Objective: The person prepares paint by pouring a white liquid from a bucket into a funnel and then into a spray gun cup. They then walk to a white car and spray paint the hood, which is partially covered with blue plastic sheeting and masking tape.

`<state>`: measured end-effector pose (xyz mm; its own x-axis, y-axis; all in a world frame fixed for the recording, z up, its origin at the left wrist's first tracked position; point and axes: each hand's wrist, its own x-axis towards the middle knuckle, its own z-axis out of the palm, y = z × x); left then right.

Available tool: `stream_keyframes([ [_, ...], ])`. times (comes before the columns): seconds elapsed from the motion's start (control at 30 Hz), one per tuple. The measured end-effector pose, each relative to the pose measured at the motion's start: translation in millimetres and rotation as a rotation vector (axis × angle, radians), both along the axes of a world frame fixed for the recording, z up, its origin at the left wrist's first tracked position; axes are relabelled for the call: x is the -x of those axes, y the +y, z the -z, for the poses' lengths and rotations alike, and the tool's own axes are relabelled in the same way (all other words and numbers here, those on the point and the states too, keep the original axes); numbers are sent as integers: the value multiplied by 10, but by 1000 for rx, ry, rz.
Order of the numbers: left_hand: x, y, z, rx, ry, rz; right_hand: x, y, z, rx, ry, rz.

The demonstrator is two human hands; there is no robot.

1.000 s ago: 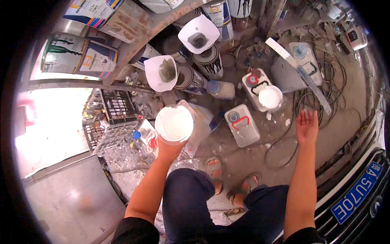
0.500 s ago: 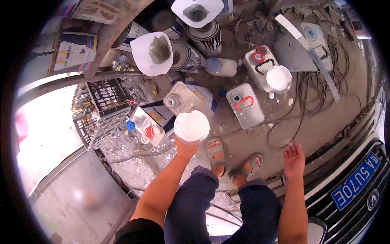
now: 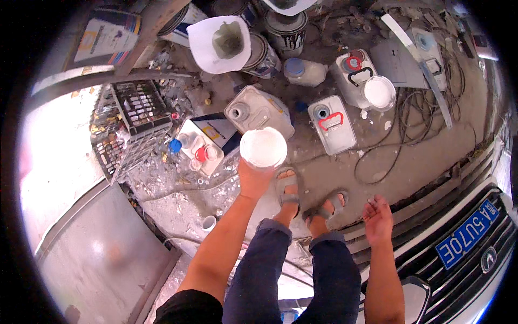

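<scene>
My left hand [image 3: 254,181] is closed around a round white cup [image 3: 263,147], seen from above, with whitish stuff inside. The cup hangs in front of a rectangular metal can [image 3: 270,110] with a grey spout. My right hand [image 3: 377,220] is empty, fingers apart and loosely bent, beside the car's front. A metal can with a red handle [image 3: 333,129] lies between the hands, farther off. Behind it, another can with a black handle [image 3: 350,78] has a second white cup [image 3: 379,93] at its corner.
Black crates [image 3: 141,110] stand at left near a flat tin with blue and red caps [image 3: 200,154]. Paint cans and a white paper funnel [image 3: 218,46] stand at the back. Hose coils [image 3: 399,146] and a long flat strip [image 3: 418,62] lie right. A car grille [image 3: 475,248] borders the right.
The view has shifted, so the ground things sit higher in it. My left hand still holds the cup. My right fingers have curled slightly, and a small white cup shows beside my left forearm.
</scene>
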<state>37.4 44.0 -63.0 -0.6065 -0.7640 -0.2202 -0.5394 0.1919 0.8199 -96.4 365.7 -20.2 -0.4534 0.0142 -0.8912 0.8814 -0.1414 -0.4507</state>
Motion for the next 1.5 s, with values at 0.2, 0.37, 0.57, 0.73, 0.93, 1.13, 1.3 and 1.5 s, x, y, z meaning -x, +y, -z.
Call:
stream_keyframes([
  [0.2, -665, 207, -341, 127, -164, -25, -280, 132, -213, -56, -94, -269],
  [0.37, -1030, 217, -1061, -1013, 118, -566, -919, 539, -286, -282, 35, -1229],
  [0.57, -1330, 172, -1798, -1496, 906, -570, -1234, 447, -1043, -234, 78, -2062],
  [0.73, -1774, 174, -1956, -1485, 1012, -675, -1533, 553, -1214, -246, 35, -1999],
  [0.93, -3303, 668, -1096, -1175, 450, -980, -2030, 441, -1373, -392, 82, -2154],
  [1.13, -4980, 1367, 278, -1154, -126, -1171, -2349, 374, -1156, -512, 215, -2197],
  [1.3, -5403, 1893, 977, -1107, -275, -1202, -2467, 183, -1144, -572, 219, -2248],
  [1.5, -5342, 2226, 1816, -733, -587, -1075, -2466, 114, -1042, -564, 246, -2343],
])
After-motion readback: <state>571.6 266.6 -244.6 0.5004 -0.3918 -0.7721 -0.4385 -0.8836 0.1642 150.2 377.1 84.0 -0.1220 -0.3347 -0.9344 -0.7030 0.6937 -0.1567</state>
